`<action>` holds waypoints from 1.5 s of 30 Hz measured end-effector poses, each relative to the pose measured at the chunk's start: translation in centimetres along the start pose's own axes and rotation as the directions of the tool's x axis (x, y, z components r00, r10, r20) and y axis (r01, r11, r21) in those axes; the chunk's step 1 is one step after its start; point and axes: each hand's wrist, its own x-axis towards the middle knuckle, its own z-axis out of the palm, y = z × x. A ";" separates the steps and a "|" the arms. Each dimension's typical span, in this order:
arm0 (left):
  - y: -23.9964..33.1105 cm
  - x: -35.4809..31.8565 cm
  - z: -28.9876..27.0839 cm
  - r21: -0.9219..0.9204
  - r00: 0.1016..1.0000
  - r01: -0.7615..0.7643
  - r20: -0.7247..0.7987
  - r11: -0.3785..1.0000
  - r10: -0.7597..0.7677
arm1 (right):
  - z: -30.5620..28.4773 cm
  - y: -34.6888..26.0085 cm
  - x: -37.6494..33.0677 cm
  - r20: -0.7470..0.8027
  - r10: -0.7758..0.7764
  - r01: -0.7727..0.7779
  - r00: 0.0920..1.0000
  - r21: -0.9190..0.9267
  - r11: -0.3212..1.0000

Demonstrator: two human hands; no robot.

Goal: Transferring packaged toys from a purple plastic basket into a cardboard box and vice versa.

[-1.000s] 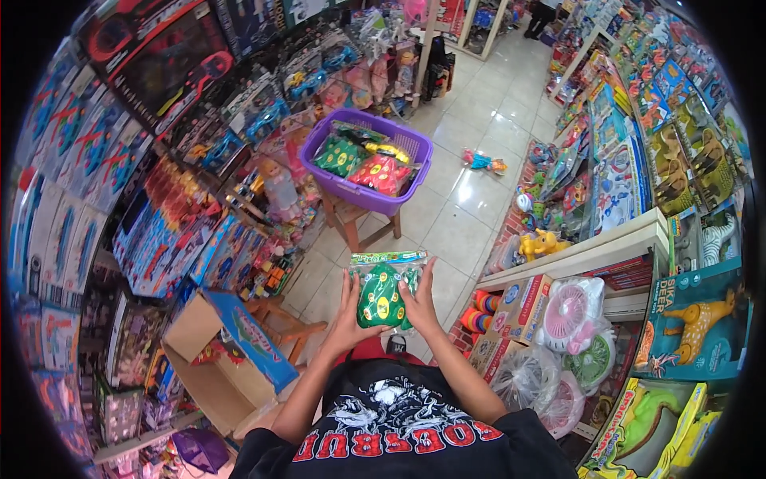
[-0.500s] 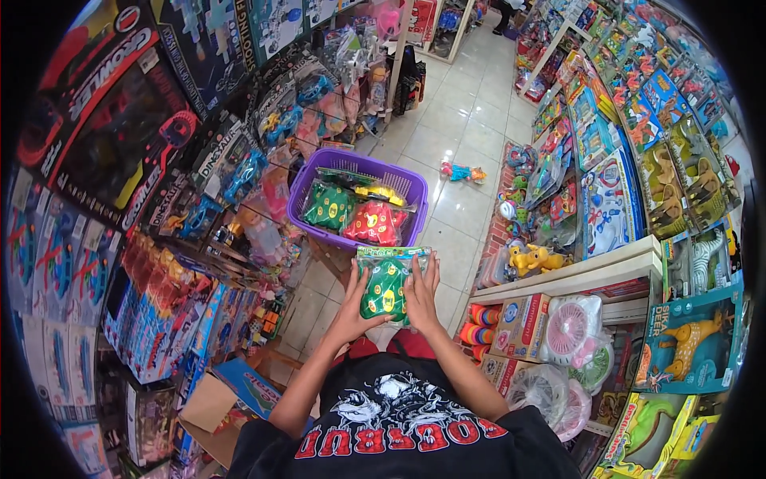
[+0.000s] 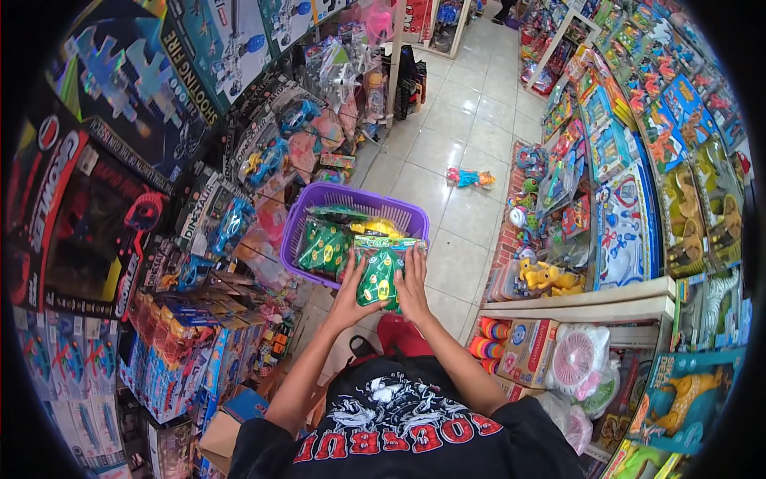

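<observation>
Between my two hands is a clear plastic packet [image 3: 381,275] with a green patterned soft item inside, marked with yellow and white spots. My left hand [image 3: 349,299] grips its left side and my right hand [image 3: 413,291] its right side, thumbs toward the near end. The packet overlaps the near right part of a purple plastic basket [image 3: 290,233] in view; whether it touches the basket I cannot tell. Inside the basket lie another green patterned packet [image 3: 321,246] and a yellow item [image 3: 377,227]. The packet and my hands hide part of the contents.
Boxed and bagged toys crowd the shelves on both sides of a tiled aisle [image 3: 455,132]. A small doll-like toy [image 3: 471,178] lies on the floor beyond the basket. Wooden shelf edging [image 3: 582,299] juts in at right, above pink-and-white fans [image 3: 580,359]. An opened cardboard box [image 3: 227,431] stands at lower left.
The held packet now overlaps the basket's near right part and covers the red packet seen there before. The view has shifted, so the basket appears lower. Both hands keep their grip.
</observation>
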 end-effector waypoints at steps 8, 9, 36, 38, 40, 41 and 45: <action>-5.2 4.8 1.1 0.094 0.997 0.077 -0.016 0.993 -0.076 | 1.5 2.6 5.7 0.043 0.021 -0.008 0.999 -0.277 0.961; -5.2 4.9 1.2 0.093 0.997 0.077 -0.012 0.993 -0.076 | 1.4 2.4 5.9 0.041 0.024 -0.012 0.999 -0.278 0.961; -8.6 -15.8 6.1 0.401 0.975 0.208 -0.162 0.892 -0.155 | 0.8 6.5 -12.2 -0.280 0.239 -0.319 0.930 -0.288 0.903; -12.3 -21.6 7.4 0.318 0.944 0.318 -0.023 0.893 -0.328 | 0.6 10.7 -16.6 -0.121 0.403 -0.418 0.907 -0.373 0.828; -16.4 -30.1 7.8 0.226 0.809 0.544 0.113 0.808 -0.576 | 2.4 15.0 -20.4 0.083 0.531 -0.430 0.844 -0.488 0.760; -19.2 -32.6 9.2 0.169 0.737 0.613 0.229 0.772 -0.636 | 1.3 17.0 -22.7 0.117 0.609 -0.462 0.784 -0.546 0.700; -24.6 -38.0 12.4 0.434 0.497 0.596 0.461 0.675 -0.735 | -2.5 27.2 -30.9 0.324 0.874 -0.637 0.363 -0.598 0.486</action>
